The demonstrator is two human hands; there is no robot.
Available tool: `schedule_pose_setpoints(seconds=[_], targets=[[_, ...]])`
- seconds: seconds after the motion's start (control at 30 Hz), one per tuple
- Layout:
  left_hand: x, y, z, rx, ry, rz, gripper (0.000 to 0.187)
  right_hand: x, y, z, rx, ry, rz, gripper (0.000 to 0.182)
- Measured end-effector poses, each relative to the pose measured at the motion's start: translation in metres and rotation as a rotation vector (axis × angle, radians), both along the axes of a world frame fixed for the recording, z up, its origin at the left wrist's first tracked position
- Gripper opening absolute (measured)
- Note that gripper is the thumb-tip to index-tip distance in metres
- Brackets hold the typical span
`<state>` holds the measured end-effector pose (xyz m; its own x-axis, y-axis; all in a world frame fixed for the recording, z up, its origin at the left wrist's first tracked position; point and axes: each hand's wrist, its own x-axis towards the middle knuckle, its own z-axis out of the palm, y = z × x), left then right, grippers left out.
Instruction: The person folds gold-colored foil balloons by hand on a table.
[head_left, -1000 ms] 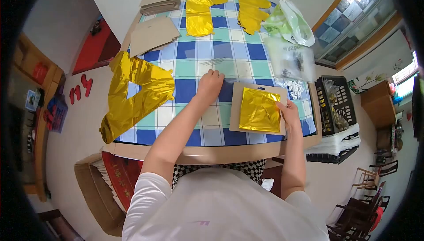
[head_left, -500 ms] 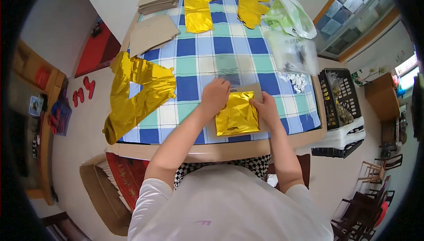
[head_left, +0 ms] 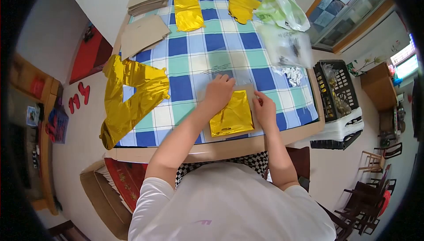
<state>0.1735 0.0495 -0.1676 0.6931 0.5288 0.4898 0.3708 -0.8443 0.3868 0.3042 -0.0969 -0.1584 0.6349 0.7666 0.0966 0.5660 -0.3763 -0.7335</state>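
Note:
A gold foil balloon (head_left: 232, 116), folded to a rectangle, lies flat on a cardboard sheet (head_left: 244, 87) near the table's front edge. A clear plastic bag (head_left: 216, 66) with small printed text extends beyond the cardboard and appears to surround it. My left hand (head_left: 219, 93) is closed over the upper left corner, its curled fingers on the bag. At the right edge my right hand (head_left: 266, 110) is closed, with thumb and index finger at the bag's side. What its fingertips pinch is partly hidden.
Unfolded gold foil balloons lie at left (head_left: 132, 95), far middle (head_left: 189, 11) and far right (head_left: 243, 2). Cardboard sheets (head_left: 143, 33) are at far left. A green-white plastic bag (head_left: 282, 9), clear bags (head_left: 285, 46) and white scraps (head_left: 292, 76) lie right. Black crates (head_left: 338, 91) stand beside the table.
My right hand has slid off the foil balloon to the right edge of the bag. My left hand stays at the upper left corner. The whole view has shifted slightly.

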Motion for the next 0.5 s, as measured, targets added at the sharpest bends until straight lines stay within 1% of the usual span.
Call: schedule_pose_setpoints(seconds=[0.07, 0.13, 0.2, 0.23, 0.3, 0.33, 0.37, 0.43, 0.47, 0.5], targets=[[-0.004, -0.003, 0.002, -0.009, 0.036, -0.034, 0.005, 0.001, 0.001, -0.004, 0.037, 0.03, -0.018, 0.025], [-0.009, -0.008, 0.004, -0.034, 0.052, -0.069, 0.005, -0.007, 0.007, 0.01, 0.066, 0.101, -0.067, 0.024], [-0.016, -0.016, 0.006, -0.076, 0.053, -0.108, 0.007, -0.009, 0.011, 0.008, 0.124, 0.107, -0.067, 0.024], [-0.022, -0.018, 0.007, -0.126, 0.003, -0.092, 0.009, -0.01, 0.012, 0.006, 0.153, 0.111, -0.066, 0.024], [-0.038, -0.018, 0.01, -0.226, -0.103, -0.057, 0.013, -0.003, 0.007, -0.006, 0.191, -0.057, -0.034, 0.023], [-0.053, -0.014, 0.013, -0.155, -0.119, 0.024, 0.014, 0.004, 0.005, -0.012, 0.21, -0.141, -0.016, 0.023], [-0.07, -0.008, 0.015, -0.083, -0.134, 0.108, 0.016, 0.012, 0.006, -0.014, 0.192, -0.059, -0.03, 0.023], [-0.097, -0.005, 0.006, -0.458, -0.205, 0.291, 0.017, 0.024, 0.013, -0.015, 0.147, 0.118, -0.053, 0.023], [-0.108, -0.005, 0.002, -0.644, -0.244, 0.389, 0.019, 0.027, 0.02, -0.013, 0.169, 0.364, -0.079, 0.021], [-0.116, -0.003, -0.001, -0.812, -0.282, 0.373, 0.021, 0.027, 0.023, -0.007, 0.069, 0.395, -0.013, 0.02]])
